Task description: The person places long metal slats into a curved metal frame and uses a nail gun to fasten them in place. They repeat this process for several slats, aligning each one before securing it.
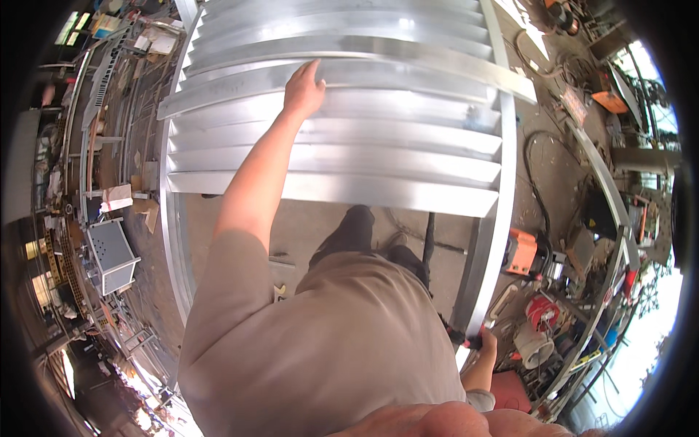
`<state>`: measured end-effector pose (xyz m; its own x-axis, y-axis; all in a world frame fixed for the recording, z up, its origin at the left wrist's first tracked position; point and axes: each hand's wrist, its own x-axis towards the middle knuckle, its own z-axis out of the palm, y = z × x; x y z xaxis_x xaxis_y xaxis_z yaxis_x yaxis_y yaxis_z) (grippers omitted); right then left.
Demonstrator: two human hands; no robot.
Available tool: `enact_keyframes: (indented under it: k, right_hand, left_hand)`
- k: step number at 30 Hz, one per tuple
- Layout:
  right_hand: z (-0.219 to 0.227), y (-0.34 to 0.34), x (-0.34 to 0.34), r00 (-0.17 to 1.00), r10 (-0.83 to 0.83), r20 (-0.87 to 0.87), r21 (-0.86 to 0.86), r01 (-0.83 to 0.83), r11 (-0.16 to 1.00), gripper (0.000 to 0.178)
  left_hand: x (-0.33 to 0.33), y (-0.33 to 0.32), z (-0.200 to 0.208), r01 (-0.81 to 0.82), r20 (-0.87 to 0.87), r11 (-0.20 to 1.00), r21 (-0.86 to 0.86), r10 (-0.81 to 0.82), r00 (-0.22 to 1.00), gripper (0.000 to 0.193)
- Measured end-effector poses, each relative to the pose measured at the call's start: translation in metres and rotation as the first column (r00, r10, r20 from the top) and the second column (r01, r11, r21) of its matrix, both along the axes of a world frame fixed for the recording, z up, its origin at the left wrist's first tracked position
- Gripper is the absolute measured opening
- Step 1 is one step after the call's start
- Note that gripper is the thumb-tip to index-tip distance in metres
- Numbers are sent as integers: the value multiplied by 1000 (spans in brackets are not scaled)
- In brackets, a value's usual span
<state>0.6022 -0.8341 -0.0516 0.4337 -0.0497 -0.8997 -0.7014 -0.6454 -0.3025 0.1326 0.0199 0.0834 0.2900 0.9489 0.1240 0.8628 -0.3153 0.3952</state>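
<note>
A large metal frame (pixel 504 156) with several angled, louvre-like silver slats (pixel 408 149) lies before me. Across it rests a long flat metal bar (pixel 466 67), its right end sticking out past the side rail. My left hand (pixel 304 93) reaches over the slats, fingers stretched out and touching the metal just below this bar. Low on the right, beside the frame's near right end, my right hand (pixel 486 342) is closed around a dark object with a bit of red. Most of that object is hidden, and its kind is unclear.
A grey perforated metal box (pixel 111 255) stands on the left among metal lengths and scraps. To the right lie an orange machine (pixel 522 252), a red reel-like item (pixel 542 312), a pale bucket (pixel 534 344) and a black cable (pixel 535 171). My legs stand inside the frame's near opening.
</note>
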Motion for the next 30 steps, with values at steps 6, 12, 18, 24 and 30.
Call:
enact_keyframes:
  k: [6, 12, 18, 24, 30]
  right_hand:
    - [35, 19, -19, 997, 58, -54, -122, -64, 990, 40]
    - [31, 23, -28, 889, 323, 325, -162, -284, 945, 55]
    - [86, 176, -37, 259, 864, 431, -795, -345, 499, 35]
    - [130, 388, -39, 417, 373, 829, -128, -509, 851, 64]
    - [166, 500, -85, -158, 490, 857, -351, -876, 331, 44]
  left_hand:
    - [-26, 160, 0, 133, -481, 982, -131, -180, 858, 80]
    - [-44, 217, 2, 247, -510, 888, -387, -430, 745, 97]
    - [-44, 176, 19, 300, -467, 953, -44, -285, 837, 84]
    - [-34, 93, 66, 365, -425, 907, 211, -251, 870, 70]
    - [-36, -25, 121, 355, -258, 912, 207, -299, 919, 75]
